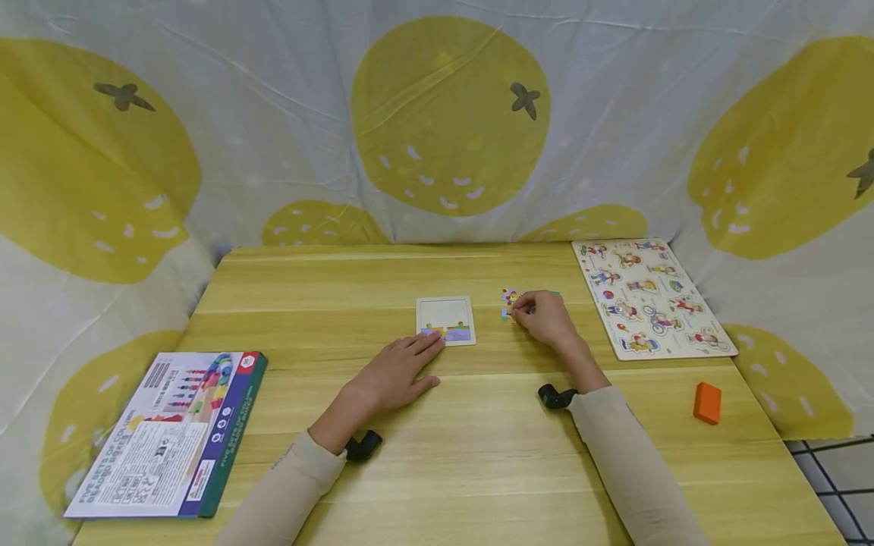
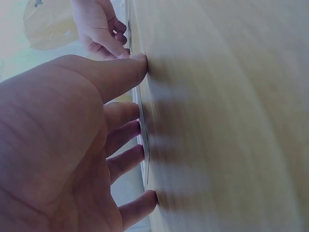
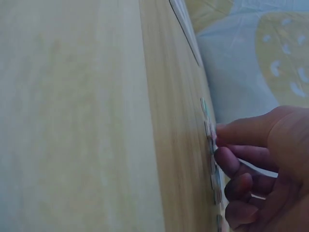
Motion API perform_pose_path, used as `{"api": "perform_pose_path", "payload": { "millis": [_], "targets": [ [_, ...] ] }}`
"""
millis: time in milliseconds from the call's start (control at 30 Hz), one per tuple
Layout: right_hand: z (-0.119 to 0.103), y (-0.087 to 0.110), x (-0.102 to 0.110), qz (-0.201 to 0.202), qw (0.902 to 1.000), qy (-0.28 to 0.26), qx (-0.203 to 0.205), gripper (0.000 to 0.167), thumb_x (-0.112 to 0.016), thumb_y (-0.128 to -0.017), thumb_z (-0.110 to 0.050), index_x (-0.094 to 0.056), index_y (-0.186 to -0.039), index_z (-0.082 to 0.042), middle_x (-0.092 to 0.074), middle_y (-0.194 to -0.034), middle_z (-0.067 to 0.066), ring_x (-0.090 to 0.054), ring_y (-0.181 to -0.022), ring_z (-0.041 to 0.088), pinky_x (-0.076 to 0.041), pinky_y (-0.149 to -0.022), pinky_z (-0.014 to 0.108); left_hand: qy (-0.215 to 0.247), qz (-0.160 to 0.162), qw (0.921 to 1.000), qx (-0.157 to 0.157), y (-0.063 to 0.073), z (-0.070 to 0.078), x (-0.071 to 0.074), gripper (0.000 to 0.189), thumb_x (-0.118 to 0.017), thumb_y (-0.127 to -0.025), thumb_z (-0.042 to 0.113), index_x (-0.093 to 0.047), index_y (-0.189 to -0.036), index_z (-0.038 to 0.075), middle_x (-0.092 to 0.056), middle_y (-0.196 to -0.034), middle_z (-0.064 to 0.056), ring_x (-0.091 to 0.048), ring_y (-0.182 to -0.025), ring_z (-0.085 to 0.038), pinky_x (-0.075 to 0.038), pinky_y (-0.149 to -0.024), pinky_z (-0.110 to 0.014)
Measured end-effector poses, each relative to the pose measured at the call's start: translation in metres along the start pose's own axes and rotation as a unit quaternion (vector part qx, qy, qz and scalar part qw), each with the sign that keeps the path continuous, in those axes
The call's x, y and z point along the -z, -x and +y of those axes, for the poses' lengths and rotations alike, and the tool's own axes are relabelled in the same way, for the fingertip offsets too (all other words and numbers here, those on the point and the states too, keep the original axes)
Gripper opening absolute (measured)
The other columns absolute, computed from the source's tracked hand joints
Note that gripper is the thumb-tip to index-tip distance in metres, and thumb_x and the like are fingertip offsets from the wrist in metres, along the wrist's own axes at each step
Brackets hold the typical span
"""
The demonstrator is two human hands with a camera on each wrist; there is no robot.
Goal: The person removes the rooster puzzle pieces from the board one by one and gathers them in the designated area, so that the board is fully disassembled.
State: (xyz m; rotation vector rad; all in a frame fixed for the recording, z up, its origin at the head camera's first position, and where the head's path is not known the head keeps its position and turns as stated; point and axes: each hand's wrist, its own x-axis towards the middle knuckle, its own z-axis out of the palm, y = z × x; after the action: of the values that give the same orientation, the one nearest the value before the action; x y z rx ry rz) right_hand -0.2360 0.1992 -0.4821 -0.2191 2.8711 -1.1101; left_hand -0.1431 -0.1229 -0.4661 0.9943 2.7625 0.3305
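A small square puzzle tray (image 1: pixel 471 312) lies mid-table, with purple and green picture pieces (image 1: pixel 461 334) along its bottom and a bare white area above. My left hand (image 1: pixel 396 371) lies palm down in front of it, fingertips on its lower left part; the left wrist view shows those fingers (image 2: pixel 126 162) extended along the tray's edge. To the right of the tray, my right hand (image 1: pixel 546 317) is over several loose jigsaw pieces (image 1: pixel 509 294), partly covering them. Seen from the right wrist, thumb and forefinger pinch a small jigsaw piece (image 3: pixel 213 131) in the row of thin pieces.
A wooden board with pictures of children (image 1: pixel 649 299) lies at the back right. Nearer on that side is an orange block (image 1: pixel 707 403). A boxed bead set (image 1: pixel 171 436) lies at the front left. A lemon-patterned cloth (image 1: pixel 451 114) hangs behind the table (image 1: pixel 464 455).
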Motion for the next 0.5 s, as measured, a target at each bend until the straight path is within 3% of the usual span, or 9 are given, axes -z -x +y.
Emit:
{"api": "perform_pose_path", "payload": {
  "millis": [333, 500],
  "targets": [
    [0.000, 0.008, 0.007, 0.026, 0.9987, -0.042, 0.005, 0.019, -0.069, -0.099, -0.016, -0.075, -0.111, -0.004, -0.073, -0.099, 0.014, -0.068, -0.083, 0.025, -0.056, -0.074, 0.035, -0.004, 0.001, 0.9999, 0.013, -0.003, 0.000, 0.002, 0.068, -0.056, -0.106, 0.043, -0.035, -0.162, 0.011, -0.030, -0.170, -0.009, -0.032, -0.155, -0.032, -0.033, -0.123, -0.055],
    [-0.005, 0.011, 0.004, 0.017, 0.9964, -0.080, 0.024, 0.023, -0.071, -0.098, -0.017, -0.075, -0.115, -0.003, -0.074, -0.100, 0.013, -0.066, -0.085, 0.023, -0.054, -0.075, 0.031, -0.003, 0.010, 0.9997, 0.023, -0.004, -0.001, 0.004, 0.065, -0.057, -0.106, 0.041, -0.038, -0.161, 0.011, -0.034, -0.168, -0.009, -0.035, -0.153, -0.032, -0.037, -0.120, -0.054]
  ]
}}
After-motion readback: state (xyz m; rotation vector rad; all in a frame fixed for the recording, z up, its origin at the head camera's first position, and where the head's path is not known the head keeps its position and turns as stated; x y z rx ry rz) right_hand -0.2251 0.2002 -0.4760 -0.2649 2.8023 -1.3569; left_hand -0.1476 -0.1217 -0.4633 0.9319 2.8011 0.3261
